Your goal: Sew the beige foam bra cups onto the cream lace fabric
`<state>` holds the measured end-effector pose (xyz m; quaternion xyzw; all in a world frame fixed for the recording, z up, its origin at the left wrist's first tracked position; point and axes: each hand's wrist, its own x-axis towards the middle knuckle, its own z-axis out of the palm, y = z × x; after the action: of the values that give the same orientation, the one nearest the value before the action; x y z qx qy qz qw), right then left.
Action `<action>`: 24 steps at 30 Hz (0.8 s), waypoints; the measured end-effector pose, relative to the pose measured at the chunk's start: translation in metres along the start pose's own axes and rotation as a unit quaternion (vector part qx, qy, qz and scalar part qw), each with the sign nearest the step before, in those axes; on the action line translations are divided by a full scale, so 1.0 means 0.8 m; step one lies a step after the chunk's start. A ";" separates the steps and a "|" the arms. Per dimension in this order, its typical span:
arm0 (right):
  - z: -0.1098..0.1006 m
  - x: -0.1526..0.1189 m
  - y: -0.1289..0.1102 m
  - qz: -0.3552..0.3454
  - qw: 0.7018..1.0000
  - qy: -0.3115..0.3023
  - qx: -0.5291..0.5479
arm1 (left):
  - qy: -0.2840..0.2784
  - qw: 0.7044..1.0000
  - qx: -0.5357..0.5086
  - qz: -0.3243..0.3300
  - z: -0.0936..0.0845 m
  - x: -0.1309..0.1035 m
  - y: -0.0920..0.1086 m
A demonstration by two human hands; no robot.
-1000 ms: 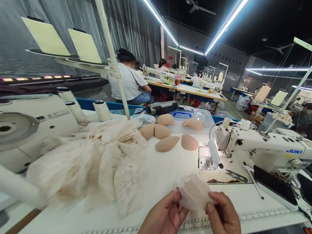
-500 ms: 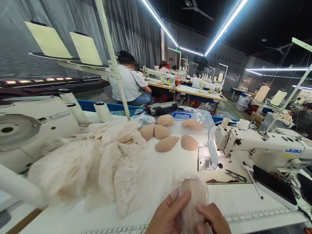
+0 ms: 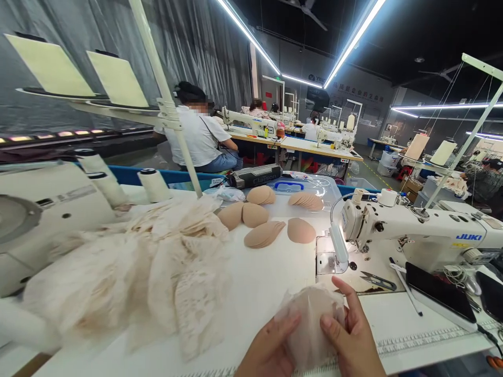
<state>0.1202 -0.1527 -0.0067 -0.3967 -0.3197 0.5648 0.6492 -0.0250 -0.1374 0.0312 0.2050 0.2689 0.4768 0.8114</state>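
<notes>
Between my two hands is a beige bra cup (image 3: 310,319) covered in thin, sheer pale fabric, held low above the table's front edge. My left hand (image 3: 271,343) grips its left side, thumb on top. On the right side my right hand (image 3: 349,332) clasps it with the thumb pressed on the front and the index finger stretched upward. Stacks of beige cup pads (image 3: 264,234) lie farther back, beside a single-looking pad (image 3: 301,231). A heap of cream lace fabric (image 3: 196,293) spreads over the table to the left.
A white sewing machine (image 3: 420,225) with a lit lamp stands at right, thread snips (image 3: 378,281) and a dark-screened tablet (image 3: 440,296) in front of it. A clear plastic lid (image 3: 326,188) lies at the back. A measuring tape (image 3: 424,337) runs along the front edge. A co-worker (image 3: 200,131) sits beyond.
My right hand has shifted up along the covered cup, and its index finger now points upward. The fabric-covered cup sits wider between both hands. The camera view has turned slightly right.
</notes>
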 end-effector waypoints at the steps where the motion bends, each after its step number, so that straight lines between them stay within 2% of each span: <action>1: 0.000 0.000 0.002 -0.002 1.000 0.004 0.000 | 0.013 1.000 -0.006 -0.002 0.003 0.002 0.001; 6: -0.002 0.000 0.006 -0.010 1.000 0.013 0.002 | 0.060 0.998 -0.011 0.007 0.014 0.011 0.000; 13: -0.008 0.007 0.011 -0.002 1.000 0.022 0.019 | 0.046 0.999 -0.005 -0.002 0.013 0.015 -0.002; 24: -0.020 0.015 0.012 0.003 0.997 0.056 0.043 | 0.078 0.997 -0.007 0.009 0.016 0.022 -0.004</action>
<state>0.1311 -0.1429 -0.0230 -0.4001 -0.2570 0.5567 0.6811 -0.0078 -0.1247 0.0348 0.1637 0.3265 0.5005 0.7849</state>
